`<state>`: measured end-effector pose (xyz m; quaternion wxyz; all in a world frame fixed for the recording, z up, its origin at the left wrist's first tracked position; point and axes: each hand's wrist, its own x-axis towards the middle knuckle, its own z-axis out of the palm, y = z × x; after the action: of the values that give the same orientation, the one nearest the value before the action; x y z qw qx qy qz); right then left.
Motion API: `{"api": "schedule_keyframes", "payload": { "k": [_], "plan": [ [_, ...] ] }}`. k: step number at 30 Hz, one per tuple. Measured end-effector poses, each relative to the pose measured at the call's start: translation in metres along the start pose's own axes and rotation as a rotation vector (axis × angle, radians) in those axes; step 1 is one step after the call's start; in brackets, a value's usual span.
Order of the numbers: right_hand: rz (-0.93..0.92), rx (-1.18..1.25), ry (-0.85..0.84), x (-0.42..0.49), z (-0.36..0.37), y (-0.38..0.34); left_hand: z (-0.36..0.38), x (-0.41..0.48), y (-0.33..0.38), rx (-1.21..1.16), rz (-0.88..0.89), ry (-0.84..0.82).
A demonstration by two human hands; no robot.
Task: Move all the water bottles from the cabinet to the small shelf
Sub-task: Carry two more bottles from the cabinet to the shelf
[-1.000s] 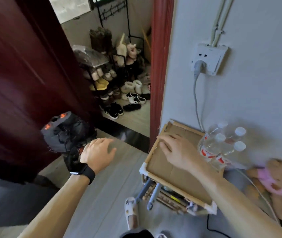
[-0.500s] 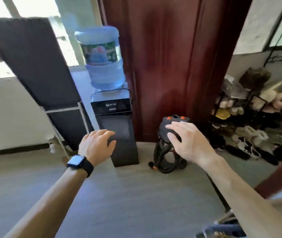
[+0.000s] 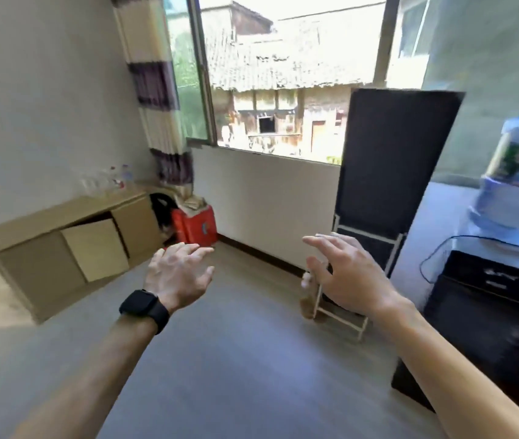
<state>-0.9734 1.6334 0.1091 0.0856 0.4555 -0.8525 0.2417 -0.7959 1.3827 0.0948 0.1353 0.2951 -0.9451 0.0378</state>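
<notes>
Wooden cabinet [image 3: 62,223] across the room, blurred water bottles [image 3: 106,182] upright on top; left hand [image 3: 177,274] and right hand [image 3: 343,277] loose, empty.

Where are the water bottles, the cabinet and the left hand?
water bottles [image 3: 106,183]: head view, middle of the blurred cluster.
cabinet [image 3: 30,267]: head view, left front panel.
left hand [image 3: 177,274]: head view, back of the hand.

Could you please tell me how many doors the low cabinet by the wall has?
3 on the cabinet: the left door is shut, the middle door hangs ajar, and the right door, nearest the curtain, is shut. None looks hidden.
</notes>
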Motion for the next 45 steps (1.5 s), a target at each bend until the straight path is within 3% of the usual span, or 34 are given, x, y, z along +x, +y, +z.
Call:
{"api": "schedule_keyframes", "payload": {
  "k": [8, 15, 31, 45],
  "plan": [
    [-0.270, 0.073, -0.105, 0.142, 0.103, -0.153, 0.001, -0.002, -0.191, 0.074, -0.298, -0.016],
    [-0.397, 0.119, -0.121, 0.270, 0.189, -0.223, 0.023, 0.059, -0.308, 0.137, -0.422, -0.025],
    [-0.510, 0.096, -0.082, 0.607, 0.341, -0.319, 0.054, 0.304, -0.549, 0.211, -0.546, 0.065],
    [-0.433, 0.059, -0.103, 0.890, 0.539, -0.446, 0.142, 0.542, -0.837, 0.156, -0.498, 0.008]
  ]
}}
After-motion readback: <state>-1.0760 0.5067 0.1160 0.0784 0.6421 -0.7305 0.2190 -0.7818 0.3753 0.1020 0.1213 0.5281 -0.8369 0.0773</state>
